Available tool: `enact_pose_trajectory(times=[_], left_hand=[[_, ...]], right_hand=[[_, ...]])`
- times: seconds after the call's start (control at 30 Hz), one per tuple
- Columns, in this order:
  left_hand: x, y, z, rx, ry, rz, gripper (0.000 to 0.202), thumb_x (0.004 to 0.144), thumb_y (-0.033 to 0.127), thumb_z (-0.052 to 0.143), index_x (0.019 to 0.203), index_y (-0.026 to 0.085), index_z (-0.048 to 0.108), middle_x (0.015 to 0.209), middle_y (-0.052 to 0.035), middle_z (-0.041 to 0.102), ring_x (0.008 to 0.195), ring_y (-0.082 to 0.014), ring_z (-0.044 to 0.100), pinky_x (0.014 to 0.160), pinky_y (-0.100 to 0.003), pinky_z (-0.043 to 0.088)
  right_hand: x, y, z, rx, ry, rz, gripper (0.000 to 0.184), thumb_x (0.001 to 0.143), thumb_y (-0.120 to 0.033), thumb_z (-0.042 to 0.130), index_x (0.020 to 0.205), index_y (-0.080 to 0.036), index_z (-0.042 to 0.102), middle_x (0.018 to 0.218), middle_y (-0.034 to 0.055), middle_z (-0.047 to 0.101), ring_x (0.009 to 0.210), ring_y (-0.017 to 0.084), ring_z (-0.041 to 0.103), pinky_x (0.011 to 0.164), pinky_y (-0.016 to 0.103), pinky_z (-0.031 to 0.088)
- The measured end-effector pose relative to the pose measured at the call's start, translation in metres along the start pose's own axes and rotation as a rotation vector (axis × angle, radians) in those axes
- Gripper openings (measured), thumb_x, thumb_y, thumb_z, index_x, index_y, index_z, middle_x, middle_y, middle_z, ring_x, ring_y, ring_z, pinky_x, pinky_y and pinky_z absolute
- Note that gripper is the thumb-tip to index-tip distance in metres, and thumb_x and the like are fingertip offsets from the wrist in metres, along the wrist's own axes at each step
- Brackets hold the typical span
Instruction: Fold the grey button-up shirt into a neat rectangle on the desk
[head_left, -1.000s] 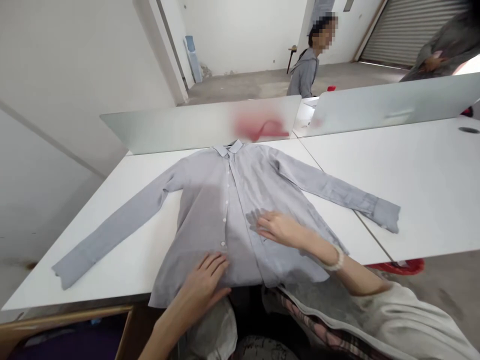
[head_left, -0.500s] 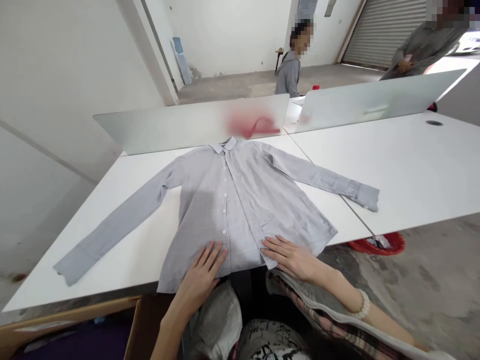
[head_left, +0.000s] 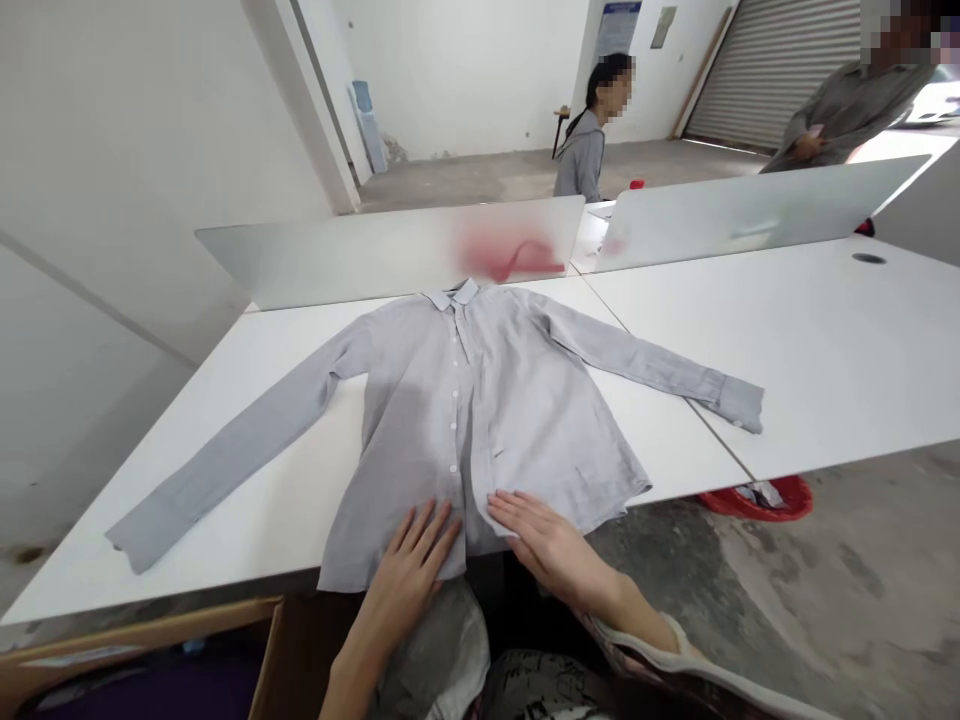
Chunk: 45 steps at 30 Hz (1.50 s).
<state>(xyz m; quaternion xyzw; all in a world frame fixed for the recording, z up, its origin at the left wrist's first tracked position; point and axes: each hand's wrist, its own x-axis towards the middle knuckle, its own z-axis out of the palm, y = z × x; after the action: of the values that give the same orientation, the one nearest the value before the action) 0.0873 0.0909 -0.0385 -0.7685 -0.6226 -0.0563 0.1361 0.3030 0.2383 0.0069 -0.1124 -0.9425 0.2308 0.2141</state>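
Observation:
A light grey long-sleeved button-up shirt (head_left: 405, 400) lies front up with its sleeves spread and its collar at the far side. White buttons run down the left front panel. My left hand (head_left: 416, 550) rests flat on that panel near the hem, fingers stretched and slightly apart. At the lower corner of the right front panel is my right hand (head_left: 551, 545), its fingers on top of the cloth and its thumb at the hem edge, pinching it. A narrow gap separates the two front edges, and the hem overhangs the table's near edge.
The white table (head_left: 810, 340) has frosted divider panels (head_left: 390, 250) along its back. An open cardboard box (head_left: 266, 650) with dark purple contents stands at lower left. Beneath the table's right side sits a red-lined bin (head_left: 787, 497). Two people (head_left: 581, 160) are beyond the dividers.
My right hand has moved left, bringing the right front panel's edge closer to the buttoned panel. The shirt's right hem corner has drawn inward. My left hand has stayed nearly in place.

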Motion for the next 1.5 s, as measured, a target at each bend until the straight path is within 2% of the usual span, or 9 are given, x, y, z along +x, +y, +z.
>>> enact_pose_trajectory(times=[0.2, 0.33, 0.47, 0.6, 0.73, 0.87, 1.0, 1.2, 1.5], left_hand=[[0.003, 0.003, -0.028, -0.285, 0.050, -0.095, 0.064, 0.078, 0.002, 0.038, 0.139, 0.022, 0.039, 0.141, -0.0050, 0.047, 0.133, -0.0204, 0.038, 0.106, -0.040, 0.040], [0.008, 0.011, -0.039, -0.522, 0.187, -0.416, 0.044, 0.089, 0.014, 0.036, 0.128, 0.021, 0.053, 0.123, -0.0062, 0.062, 0.115, -0.0189, 0.057, 0.094, -0.034, 0.050], [0.019, 0.021, -0.042, -0.572, 0.332, -0.721, 0.040, 0.094, 0.023, 0.031, 0.123, 0.015, 0.057, 0.102, -0.0085, 0.071, 0.094, -0.0221, 0.067, 0.075, -0.033, 0.058], [0.037, 0.036, -0.029, -0.489, 0.250, -0.390, 0.043, 0.093, 0.023, 0.035, 0.134, 0.018, 0.046, 0.121, -0.0088, 0.063, 0.110, -0.0224, 0.060, 0.089, -0.037, 0.053], [0.045, 0.050, -0.005, -0.255, 0.144, -0.112, 0.057, 0.087, 0.016, 0.042, 0.143, 0.012, 0.030, 0.136, -0.0112, 0.051, 0.128, -0.0231, 0.045, 0.101, -0.040, 0.044], [0.040, 0.052, 0.004, -0.164, 0.060, -0.108, 0.060, 0.084, 0.011, 0.041, 0.143, 0.012, 0.028, 0.143, -0.0106, 0.043, 0.135, -0.0235, 0.034, 0.105, -0.044, 0.039], [0.039, 0.048, -0.003, -0.129, 0.030, -0.086, 0.065, 0.080, 0.015, 0.046, 0.143, 0.009, 0.029, 0.146, -0.0108, 0.039, 0.137, -0.0271, 0.030, 0.106, -0.046, 0.036], [0.041, 0.041, 0.000, -0.094, 0.051, -0.092, 0.063, 0.082, 0.019, 0.044, 0.143, 0.009, 0.030, 0.144, -0.0120, 0.040, 0.136, -0.0280, 0.032, 0.108, -0.049, 0.029], [0.038, 0.046, 0.007, -0.066, 0.012, -0.151, 0.060, 0.087, 0.021, 0.040, 0.145, 0.012, 0.027, 0.147, -0.0095, 0.036, 0.137, -0.0270, 0.029, 0.110, -0.048, 0.026]], right_hand=[[0.000, 0.004, 0.009, 0.056, 0.011, 0.121, 0.039, 0.095, -0.020, 0.035, 0.130, -0.015, 0.052, 0.128, 0.0088, 0.057, 0.121, 0.015, 0.051, 0.103, 0.035, 0.045], [-0.004, 0.002, 0.003, 0.025, 0.013, 0.053, 0.041, 0.095, -0.020, 0.035, 0.133, -0.014, 0.049, 0.132, 0.0095, 0.054, 0.126, 0.015, 0.046, 0.106, 0.034, 0.042], [-0.009, 0.002, 0.025, -0.117, -0.101, -0.030, 0.040, 0.093, -0.023, 0.043, 0.132, -0.014, 0.051, 0.136, 0.0108, 0.049, 0.132, 0.024, 0.038, 0.108, 0.046, 0.038], [-0.009, 0.006, 0.030, -0.121, -0.143, -0.029, 0.040, 0.092, -0.029, 0.046, 0.129, -0.014, 0.054, 0.135, 0.0118, 0.051, 0.131, 0.025, 0.039, 0.109, 0.047, 0.035], [-0.018, 0.030, -0.004, -0.110, -0.048, 0.055, 0.036, 0.093, -0.022, 0.041, 0.126, -0.020, 0.056, 0.125, 0.0086, 0.060, 0.123, 0.019, 0.050, 0.109, 0.045, 0.034], [-0.053, 0.072, -0.046, -0.288, 0.026, 0.277, 0.049, 0.085, -0.014, 0.041, 0.133, -0.021, 0.049, 0.141, 0.0096, 0.044, 0.135, 0.026, 0.033, 0.109, 0.054, 0.028], [-0.092, 0.098, -0.067, -0.319, -0.001, 0.441, 0.056, 0.086, -0.020, 0.042, 0.142, -0.022, 0.038, 0.151, 0.0114, 0.024, 0.138, 0.029, 0.026, 0.103, 0.050, 0.038], [-0.098, 0.103, -0.060, -0.263, 0.226, 0.527, 0.036, 0.088, -0.025, 0.039, 0.116, -0.021, 0.061, 0.114, 0.0136, 0.059, 0.109, 0.026, 0.055, 0.089, 0.043, 0.048], [-0.101, 0.104, -0.065, -0.153, 0.529, 0.833, 0.036, 0.081, -0.023, 0.039, 0.111, -0.016, 0.058, 0.087, 0.0074, 0.065, 0.068, 0.017, 0.059, 0.061, 0.027, 0.047]])
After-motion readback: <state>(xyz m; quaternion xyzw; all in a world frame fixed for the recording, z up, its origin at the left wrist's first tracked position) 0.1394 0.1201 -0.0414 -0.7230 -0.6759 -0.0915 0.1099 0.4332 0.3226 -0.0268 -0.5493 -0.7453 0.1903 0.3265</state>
